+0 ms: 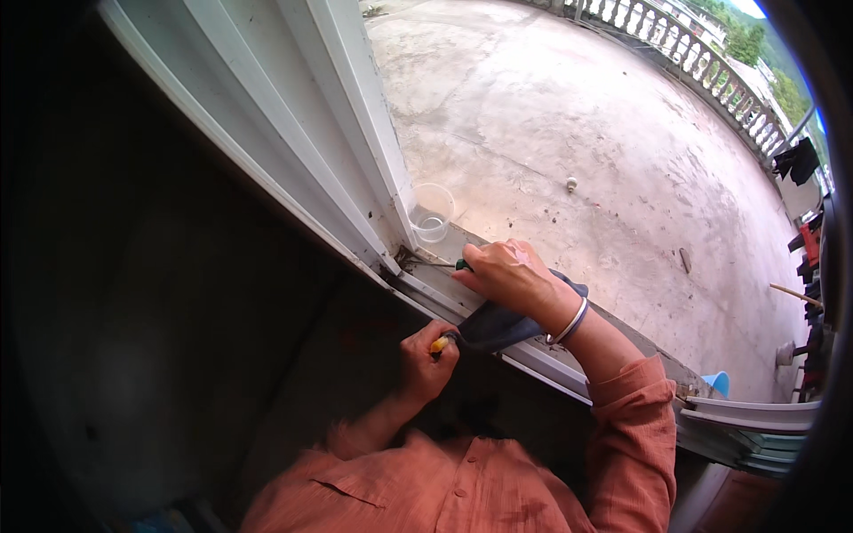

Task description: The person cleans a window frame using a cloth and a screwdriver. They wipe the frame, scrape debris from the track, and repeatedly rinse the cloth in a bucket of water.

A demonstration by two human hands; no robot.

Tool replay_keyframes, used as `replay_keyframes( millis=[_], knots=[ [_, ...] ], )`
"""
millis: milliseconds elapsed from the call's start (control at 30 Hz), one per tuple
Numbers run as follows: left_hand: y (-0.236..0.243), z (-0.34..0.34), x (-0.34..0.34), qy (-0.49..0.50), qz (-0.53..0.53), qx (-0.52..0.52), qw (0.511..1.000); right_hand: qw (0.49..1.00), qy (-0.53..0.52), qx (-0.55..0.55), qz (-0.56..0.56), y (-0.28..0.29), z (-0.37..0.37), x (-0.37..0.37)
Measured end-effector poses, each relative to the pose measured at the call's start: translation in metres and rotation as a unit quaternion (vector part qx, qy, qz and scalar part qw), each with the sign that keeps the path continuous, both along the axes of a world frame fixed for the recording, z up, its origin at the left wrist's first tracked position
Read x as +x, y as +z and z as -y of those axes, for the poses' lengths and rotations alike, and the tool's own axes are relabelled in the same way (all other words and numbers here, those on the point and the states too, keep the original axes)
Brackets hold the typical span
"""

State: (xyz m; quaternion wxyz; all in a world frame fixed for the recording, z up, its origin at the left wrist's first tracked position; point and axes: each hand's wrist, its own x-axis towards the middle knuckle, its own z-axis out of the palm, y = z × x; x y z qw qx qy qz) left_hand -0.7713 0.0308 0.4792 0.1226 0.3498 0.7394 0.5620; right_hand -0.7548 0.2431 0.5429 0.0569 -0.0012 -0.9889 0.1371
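Note:
My right hand (514, 274) is closed round the green handle of a screwdriver (435, 263). Its thin shaft points left into the dirty corner of the white window track (435, 298), at the foot of the frame. Lower down, on the near side of the track, my left hand (428, 360) is wrapped round a tool with a yellow handle (439, 344); its working end cannot be made out. A dark blue-grey cloth (502, 327) is draped over the track under my right forearm and reaches to my left fist. Whether that fist also grips the cloth is unclear.
A clear plastic cup (431, 213) stands outside against the white frame (293, 98). Beyond lies a concrete terrace (533, 115) with small debris and a baluster railing (684, 53). A light blue container (718, 384) sits near the sill's right end. Dark items line the far right.

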Motion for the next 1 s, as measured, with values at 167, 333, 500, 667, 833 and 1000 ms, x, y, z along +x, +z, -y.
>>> replay_keyframes(
  millis=[167,333,500,667,833,1000],
  knots=[
    [0.011,-0.001,-0.001,0.009,-0.032,0.008,0.999,0.996,-0.034,0.069,-0.045,0.016,0.032,0.015],
    [0.005,0.004,0.002,-0.01,-0.018,-0.023,1.0,0.979,-0.068,0.177,-0.069,0.027,0.059,0.013],
    [0.001,-0.002,0.003,0.001,-0.074,0.006,0.997,0.974,-0.014,0.221,-0.039,0.035,0.064,0.002],
    [0.006,0.001,0.002,-0.008,-0.059,0.022,0.998,0.971,0.02,0.237,0.007,0.046,0.066,0.015],
    [0.002,-0.001,-0.001,-0.016,-0.069,0.054,0.996,0.962,-0.002,0.272,-0.022,0.05,0.062,0.009],
    [0.002,0.003,0.001,-0.031,-0.072,0.022,0.997,0.968,-0.019,0.25,-0.014,0.04,0.067,-0.005]
  ],
)
